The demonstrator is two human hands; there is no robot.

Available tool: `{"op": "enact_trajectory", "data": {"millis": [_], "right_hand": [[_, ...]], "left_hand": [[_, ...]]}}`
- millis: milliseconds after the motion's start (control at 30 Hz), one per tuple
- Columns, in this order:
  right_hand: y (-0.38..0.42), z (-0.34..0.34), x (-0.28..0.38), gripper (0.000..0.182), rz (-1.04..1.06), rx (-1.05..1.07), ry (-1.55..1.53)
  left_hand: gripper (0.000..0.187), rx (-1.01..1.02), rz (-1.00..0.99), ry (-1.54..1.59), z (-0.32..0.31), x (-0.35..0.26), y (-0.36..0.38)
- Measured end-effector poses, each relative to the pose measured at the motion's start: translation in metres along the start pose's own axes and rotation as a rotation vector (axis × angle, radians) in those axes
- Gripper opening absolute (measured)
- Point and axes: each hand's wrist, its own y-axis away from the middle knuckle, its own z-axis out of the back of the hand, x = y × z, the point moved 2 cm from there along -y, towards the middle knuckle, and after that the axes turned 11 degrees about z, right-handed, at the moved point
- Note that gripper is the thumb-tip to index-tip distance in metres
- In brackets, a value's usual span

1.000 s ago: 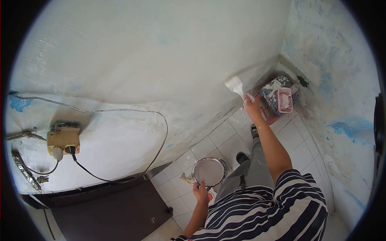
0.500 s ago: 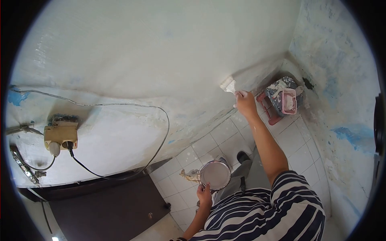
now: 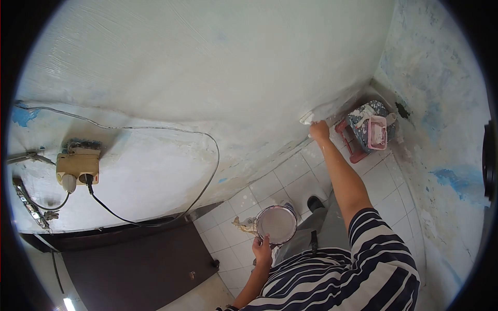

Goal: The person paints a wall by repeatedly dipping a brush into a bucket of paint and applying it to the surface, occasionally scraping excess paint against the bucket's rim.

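Note:
My right hand (image 3: 319,129) is closed round the handle of a paintbrush (image 3: 307,118). Its pale bristles are against the lower part of the whitish wall (image 3: 249,67); the handle is mostly hidden in my fist. Down in front of my body, my left hand (image 3: 263,250) grips the near rim of a round paint bucket (image 3: 277,224), thumb over the edge. Greyish-white paint shows inside it, and the bucket's outer side is mostly out of sight.
A paint-spattered stool (image 3: 358,122) stands in the corner with a pink tray (image 3: 377,133) on it. On the left, a socket box (image 3: 78,168) with plugs is on the wall, and a loose cable (image 3: 215,150) loops away from it. A dark brown panel (image 3: 140,269) lies below.
My right hand and the paintbrush have moved a little right and down along the wall. My left hand keeps its hold on the paint bucket. The view has shifted slightly.

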Motion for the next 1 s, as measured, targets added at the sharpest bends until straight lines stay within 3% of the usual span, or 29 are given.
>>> {"op": "enact_trajectory", "data": {"millis": [100, 167, 233, 300, 400, 467, 567, 667, 800, 833, 867, 1000], "right_hand": [[0.017, 0.049, 0.082, 0.033, 0.000, -0.028, 0.027], [0.054, 0.089, 0.127, 0.033, 0.135, 0.106, -0.239], [0.086, 0.119, 0.150, 0.031, 0.133, 0.131, -0.403], [0.104, 0.126, 0.147, 0.030, 0.131, 0.153, -0.564], [0.092, 0.106, 0.090, 0.029, 0.173, 0.059, -0.420], [0.063, 0.062, 0.017, 0.028, 0.155, 0.057, -0.059], [0.042, 0.034, 0.002, 0.028, 0.024, 0.040, 0.021], [0.025, 0.033, 0.053, 0.028, 0.128, 0.029, -0.027], [0.064, 0.103, 0.166, 0.031, 0.165, 0.071, -0.066], [0.085, 0.120, 0.182, 0.031, 0.144, 0.100, -0.315], [0.100, 0.127, 0.188, 0.031, 0.121, 0.129, -0.565], [0.114, 0.119, 0.148, 0.031, 0.289, 0.027, -0.633]], "left_hand": [[0.026, -0.040, -0.051, -0.102, 0.009, 0.000, 0.000], [0.028, -0.052, -0.050, -0.091, 0.010, -0.001, -0.001], [0.029, -0.070, -0.036, -0.079, 0.011, -0.001, 0.000], [0.031, -0.086, -0.052, -0.029, 0.009, -0.002, -0.003], [0.032, -0.082, -0.068, 0.006, 0.006, -0.001, -0.008], [0.031, -0.076, -0.049, 0.015, 0.012, 0.007, -0.019], [0.030, -0.055, -0.042, 0.030, 0.014, 0.009, -0.025], [0.029, -0.059, -0.109, 0.095, 0.003, 0.003, -0.021], [0.029, -0.028, -0.122, 0.077, 0.003, -0.008, -0.016], [0.029, -0.024, -0.122, 0.077, 0.006, -0.008, -0.017], [0.027, -0.022, -0.101, 0.065, 0.009, -0.007, -0.021], [0.024, -0.042, -0.155, 0.064, 0.003, -0.012, -0.019]]}}
